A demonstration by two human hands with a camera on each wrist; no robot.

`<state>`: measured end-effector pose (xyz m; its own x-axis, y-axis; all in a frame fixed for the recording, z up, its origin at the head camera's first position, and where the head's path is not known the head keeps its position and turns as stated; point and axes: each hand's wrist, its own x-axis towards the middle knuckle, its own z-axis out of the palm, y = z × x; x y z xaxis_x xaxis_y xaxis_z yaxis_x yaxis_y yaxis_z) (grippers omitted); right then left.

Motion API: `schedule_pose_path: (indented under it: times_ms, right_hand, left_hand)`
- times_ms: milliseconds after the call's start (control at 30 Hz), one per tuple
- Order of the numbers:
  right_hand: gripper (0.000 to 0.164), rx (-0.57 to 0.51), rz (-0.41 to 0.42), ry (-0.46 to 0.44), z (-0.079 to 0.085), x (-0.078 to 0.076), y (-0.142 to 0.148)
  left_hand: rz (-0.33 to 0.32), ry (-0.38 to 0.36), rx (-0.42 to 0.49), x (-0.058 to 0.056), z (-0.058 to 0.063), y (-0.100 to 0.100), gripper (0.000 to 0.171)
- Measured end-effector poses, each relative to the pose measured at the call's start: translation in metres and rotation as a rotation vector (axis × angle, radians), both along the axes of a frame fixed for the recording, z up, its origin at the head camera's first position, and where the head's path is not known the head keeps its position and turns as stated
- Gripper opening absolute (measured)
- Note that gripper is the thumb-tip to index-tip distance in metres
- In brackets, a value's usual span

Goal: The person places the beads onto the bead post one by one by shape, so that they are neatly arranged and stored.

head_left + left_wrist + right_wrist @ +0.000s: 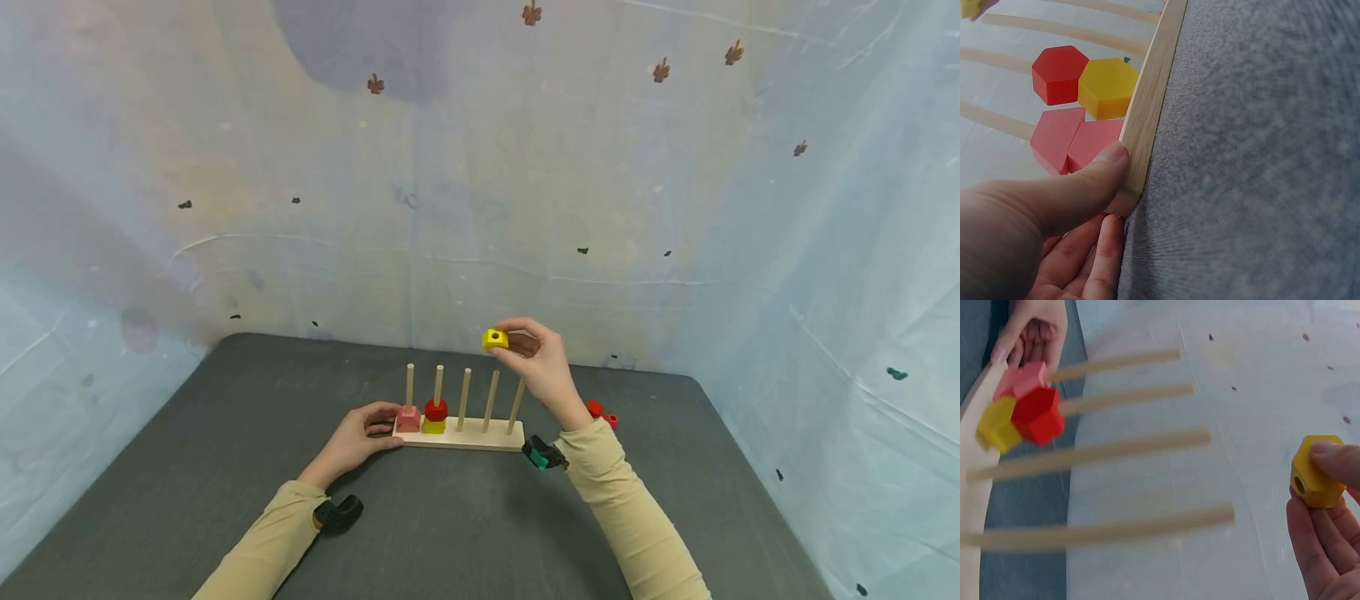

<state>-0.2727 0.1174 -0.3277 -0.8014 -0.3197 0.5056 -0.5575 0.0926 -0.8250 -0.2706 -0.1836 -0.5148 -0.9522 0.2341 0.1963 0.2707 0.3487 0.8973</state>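
Observation:
My right hand [546,367] pinches a yellow hexagonal block [1319,484] between thumb and fingers, raised above the pegs; a hole shows in one face of it. On the table stands a peg stacker with a pale wooden base [476,437] and several upright pegs. My left hand [356,437] grips the base's left end, its thumb along the front edge in the left wrist view. Two pink blocks [1057,140] are stacked on the leftmost peg. Beside them, a red hexagonal block [436,410] sits over a yellow hexagonal block [1107,87] on the second peg.
Several red pieces [596,408] lie on the dark tabletop [450,525] to the right, partly behind the right forearm. The other pegs [465,398] bear no blocks. A pale sheet [480,208] hangs behind the table and along its sides.

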Motion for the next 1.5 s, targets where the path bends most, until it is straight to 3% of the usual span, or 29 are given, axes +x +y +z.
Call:
schedule_pose_path:
  times_ms: [367, 667, 900, 1500]
  right_hand:
    - [0.029, 0.033, 0.088, 0.025, -0.012, 0.007, -0.035]
    - [0.028, 0.1, 0.08, 0.081, -0.024, 0.015, -0.054]
    - [0.028, 0.087, 0.08, 0.09, -0.032, 0.014, -0.064]
    - [0.032, 0.025, -0.083, -0.033, -0.045, 0.018, -0.075]
  left_hand:
    - [0.017, -0.033, -0.027, -0.001, 0.0, 0.003, 0.053]
    - [0.019, -0.037, -0.02, -0.002, 0.0, 0.002, 0.053]
    - [0.017, -0.041, -0.018, -0.001, 0.0, 0.001, 0.053]
    - [0.027, -0.049, -0.022, -0.001, 0.001, 0.001, 0.053]
